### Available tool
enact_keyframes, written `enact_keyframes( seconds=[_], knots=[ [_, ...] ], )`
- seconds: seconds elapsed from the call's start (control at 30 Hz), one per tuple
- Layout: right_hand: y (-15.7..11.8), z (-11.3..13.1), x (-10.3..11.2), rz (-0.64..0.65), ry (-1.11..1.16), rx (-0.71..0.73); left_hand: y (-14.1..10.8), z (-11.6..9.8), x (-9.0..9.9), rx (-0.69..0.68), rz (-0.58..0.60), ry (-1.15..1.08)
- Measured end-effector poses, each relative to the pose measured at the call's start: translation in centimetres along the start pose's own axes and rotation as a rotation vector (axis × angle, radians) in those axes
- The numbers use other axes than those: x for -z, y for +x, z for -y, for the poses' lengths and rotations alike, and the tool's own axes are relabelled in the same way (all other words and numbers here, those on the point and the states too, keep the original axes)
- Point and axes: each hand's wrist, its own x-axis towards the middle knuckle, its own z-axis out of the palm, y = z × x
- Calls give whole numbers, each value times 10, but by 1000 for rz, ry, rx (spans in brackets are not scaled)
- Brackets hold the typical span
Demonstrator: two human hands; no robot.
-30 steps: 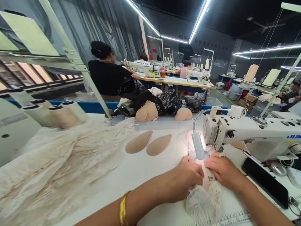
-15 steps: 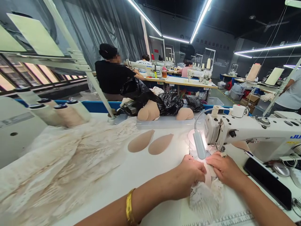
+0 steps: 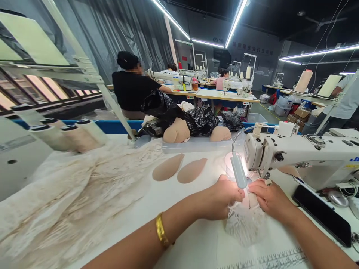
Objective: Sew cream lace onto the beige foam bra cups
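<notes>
My left hand (image 3: 221,196) grasps the lace piece (image 3: 246,226) with curled fingers; my right hand (image 3: 270,196) rests on its right side, pinching or only pressing, I cannot tell. Room to slide runs toward ten o'clock, up to two beige teardrop pads (image 3: 192,171). At one the sewing machine (image 3: 297,151) crowds me; near three, the smartphone's (image 3: 322,215) edge. The lace piece spreads between my hands toward six.

The lace cloth (image 3: 245,226) looks matt and rough, the sewing machine (image 3: 298,151) smooth and glossy.
</notes>
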Motion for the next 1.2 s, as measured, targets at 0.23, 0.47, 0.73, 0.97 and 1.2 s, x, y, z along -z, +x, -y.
enact_keyframes(
  seconds=[0.23, 0.47, 0.73, 0.97, 1.2],
  knots=[
    [1, 5, 7, 57, 74, 97, -4, 11, -4, 9, 5, -36],
    [0, 4, 9, 65, 67, 99, -4, 9, -9, -29, 73, 129],
    [-6, -3, 6, 14, 1, -19, 2, 17, -6, -23, 6, 193],
    [0, -1, 13, -95, 2, -81, 7, 27, -5, -7, -34, 290],
    [3, 0, 17, -114, 27, -115, 5, 26, -8, -12, -59, 304]
  ],
)
